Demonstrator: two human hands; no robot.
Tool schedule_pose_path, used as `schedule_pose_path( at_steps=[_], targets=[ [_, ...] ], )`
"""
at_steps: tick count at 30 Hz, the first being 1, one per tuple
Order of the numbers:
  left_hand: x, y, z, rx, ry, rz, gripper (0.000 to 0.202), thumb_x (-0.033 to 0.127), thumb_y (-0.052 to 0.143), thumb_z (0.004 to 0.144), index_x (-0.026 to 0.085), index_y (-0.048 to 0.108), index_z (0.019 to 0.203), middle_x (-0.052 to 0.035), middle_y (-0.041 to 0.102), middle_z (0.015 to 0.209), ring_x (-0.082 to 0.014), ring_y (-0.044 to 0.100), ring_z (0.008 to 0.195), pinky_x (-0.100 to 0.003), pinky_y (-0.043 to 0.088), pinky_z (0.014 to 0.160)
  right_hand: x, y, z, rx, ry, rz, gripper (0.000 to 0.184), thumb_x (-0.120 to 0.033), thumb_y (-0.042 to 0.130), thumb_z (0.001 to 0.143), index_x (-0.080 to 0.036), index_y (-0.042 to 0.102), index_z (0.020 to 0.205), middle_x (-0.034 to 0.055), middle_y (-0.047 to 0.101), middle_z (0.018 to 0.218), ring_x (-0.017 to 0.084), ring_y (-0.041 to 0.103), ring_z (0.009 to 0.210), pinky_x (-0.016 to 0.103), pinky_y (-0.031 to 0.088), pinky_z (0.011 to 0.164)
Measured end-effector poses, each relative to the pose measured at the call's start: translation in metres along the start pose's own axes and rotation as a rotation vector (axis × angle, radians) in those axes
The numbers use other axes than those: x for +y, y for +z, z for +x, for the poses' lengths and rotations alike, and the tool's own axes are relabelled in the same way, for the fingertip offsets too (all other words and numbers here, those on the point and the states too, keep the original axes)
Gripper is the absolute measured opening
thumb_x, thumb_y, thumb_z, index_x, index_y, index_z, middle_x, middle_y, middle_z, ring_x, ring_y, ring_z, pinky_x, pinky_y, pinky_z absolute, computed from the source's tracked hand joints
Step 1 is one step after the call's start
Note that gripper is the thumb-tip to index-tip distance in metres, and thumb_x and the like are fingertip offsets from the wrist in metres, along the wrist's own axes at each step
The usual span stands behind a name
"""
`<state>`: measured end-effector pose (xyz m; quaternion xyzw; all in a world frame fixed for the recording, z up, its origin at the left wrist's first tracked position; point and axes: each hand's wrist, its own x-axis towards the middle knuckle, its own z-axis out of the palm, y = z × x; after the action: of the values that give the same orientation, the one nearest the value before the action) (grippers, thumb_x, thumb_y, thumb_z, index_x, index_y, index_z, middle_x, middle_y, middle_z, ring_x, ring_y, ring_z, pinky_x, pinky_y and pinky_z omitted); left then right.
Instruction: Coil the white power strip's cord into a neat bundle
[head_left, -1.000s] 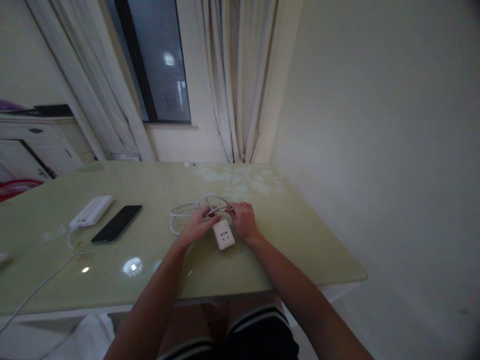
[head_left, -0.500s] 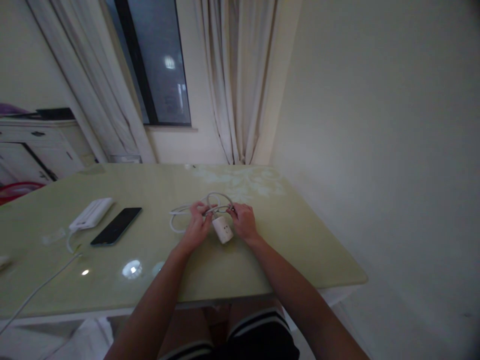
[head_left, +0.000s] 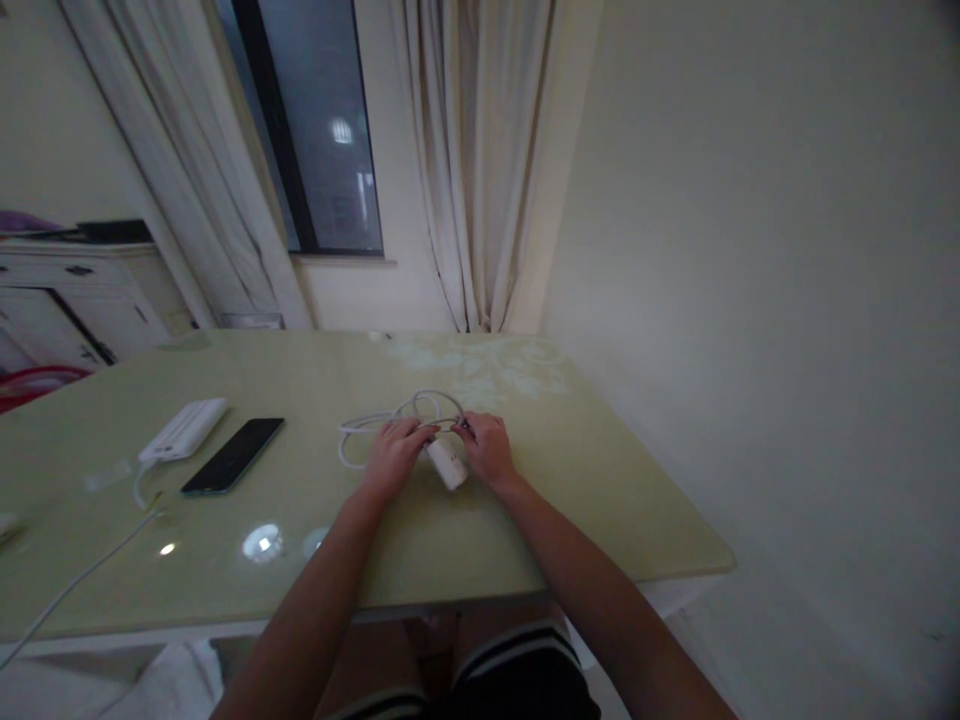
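Both hands working a white cable [head_left: 431, 393] at a socket block [head_left: 448, 464], mid-surface [head_left: 615, 480], nearer the right edge.
Left hand [head_left: 394, 452] is curling its fingers shut over the cable loops. Right hand [head_left: 487, 450] is pinching the cable beside the block, likely to keep the coil from springing open. The block is lying tilted between both hands. A phone [head_left: 234, 453] and a power bank [head_left: 184, 428] are sitting side by side, well apart toward the left edge.

Small white socket cube [head_left: 448, 463] rests tilted on the pale green surface [head_left: 600, 480], about mid-width; its white cord [head_left: 354, 430] lies in loose loops just behind and left of it
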<state>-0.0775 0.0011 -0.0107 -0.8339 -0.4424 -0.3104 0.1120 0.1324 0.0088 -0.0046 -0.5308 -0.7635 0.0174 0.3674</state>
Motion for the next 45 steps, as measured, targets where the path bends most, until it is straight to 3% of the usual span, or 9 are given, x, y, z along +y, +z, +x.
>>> schedule_pose_path(
  at_steps=[11,17,20,22,25,27,32,38,45],
  targets=[
    [0.000,-0.005,-0.001,0.292,0.114,0.072,0.027,0.023,0.064,0.094,0.036,0.079,0.112,-0.0081,0.065,0.129,-0.0280,0.052,0.116,-0.044,0.042,0.101,-0.002,-0.009,0.004,0.013,0.041,-0.038,0.023,-0.038,0.056,0.103,-0.020,0.072,0.102,0.0072,0.077,0.097,0.021,0.066,0.095,0.031,0.035,0.089],
    [0.021,-0.012,0.002,0.393,0.157,-0.201,0.022,0.026,0.058,0.098,0.027,0.079,0.105,-0.0079,0.074,0.116,-0.0238,0.058,0.107,-0.039,0.045,0.097,0.006,-0.010,0.008,0.013,0.074,-0.052,0.022,-0.036,0.057,0.103,-0.021,0.072,0.099,0.0055,0.077,0.094,0.020,0.068,0.091,0.030,0.035,0.087],
    [0.031,-0.013,0.003,0.425,0.043,-0.425,0.023,0.029,0.055,0.098,0.023,0.078,0.100,-0.0084,0.078,0.105,-0.0227,0.066,0.101,-0.038,0.049,0.094,0.015,-0.011,0.013,0.019,0.069,-0.055,0.027,-0.039,0.052,0.105,-0.022,0.072,0.100,0.0063,0.078,0.095,0.020,0.068,0.090,0.030,0.036,0.088],
    [0.033,-0.011,0.004,0.465,-0.149,-0.564,0.024,0.034,0.056,0.096,0.022,0.077,0.095,-0.0083,0.078,0.097,-0.0231,0.070,0.096,-0.038,0.053,0.091,0.022,-0.013,0.015,0.033,0.056,-0.074,0.031,-0.041,0.049,0.106,-0.022,0.072,0.101,0.0070,0.078,0.095,0.020,0.068,0.091,0.030,0.036,0.089],
    [0.026,-0.010,0.010,0.641,-0.494,-0.816,0.023,0.040,0.060,0.093,0.021,0.073,0.092,-0.0060,0.077,0.092,-0.0233,0.073,0.094,-0.040,0.055,0.093,0.031,-0.018,0.019,0.050,0.030,-0.115,0.032,-0.043,0.049,0.106,-0.023,0.073,0.102,0.0070,0.079,0.097,0.020,0.068,0.092,0.033,0.034,0.096],
    [0.018,-0.013,0.017,0.806,-0.625,-1.057,0.021,0.040,0.065,0.090,0.020,0.069,0.091,-0.0021,0.074,0.085,-0.0205,0.073,0.088,-0.042,0.056,0.093,0.036,-0.021,0.020,0.041,-0.021,-0.117,0.029,-0.043,0.051,0.104,-0.024,0.073,0.102,0.0058,0.079,0.099,0.020,0.069,0.093,0.035,0.032,0.102],
    [0.000,-0.033,0.027,1.054,-0.713,-1.415,0.026,0.038,0.078,0.079,0.019,0.062,0.088,0.0061,0.062,0.073,-0.0100,0.065,0.067,-0.036,0.061,0.080,0.048,-0.030,0.022,-0.063,-0.225,-0.040,0.022,-0.042,0.058,0.102,-0.026,0.075,0.102,0.0029,0.080,0.105,0.017,0.070,0.098,0.035,0.028,0.108],
    [-0.007,-0.051,0.018,1.068,-0.729,-1.491,0.027,0.034,0.081,0.078,0.018,0.063,0.089,0.0053,0.059,0.074,-0.0076,0.060,0.067,-0.024,0.058,0.071,0.064,-0.063,0.022,-0.117,-0.330,-0.081,0.023,-0.041,0.059,0.101,-0.024,0.076,0.100,0.0044,0.080,0.100,0.018,0.068,0.095,0.035,0.031,0.105],
    [-0.025,-0.072,-0.006,1.113,-0.800,-1.573,0.016,0.022,0.075,0.083,0.017,0.061,0.086,0.0050,0.054,0.074,-0.0058,0.055,0.067,-0.021,0.055,0.073,0.102,-0.123,0.006,-0.228,-0.218,-0.236,0.022,-0.036,0.058,0.101,-0.026,0.078,0.101,0.0073,0.079,0.102,0.022,0.065,0.102,0.040,0.030,0.109]
  ],
)
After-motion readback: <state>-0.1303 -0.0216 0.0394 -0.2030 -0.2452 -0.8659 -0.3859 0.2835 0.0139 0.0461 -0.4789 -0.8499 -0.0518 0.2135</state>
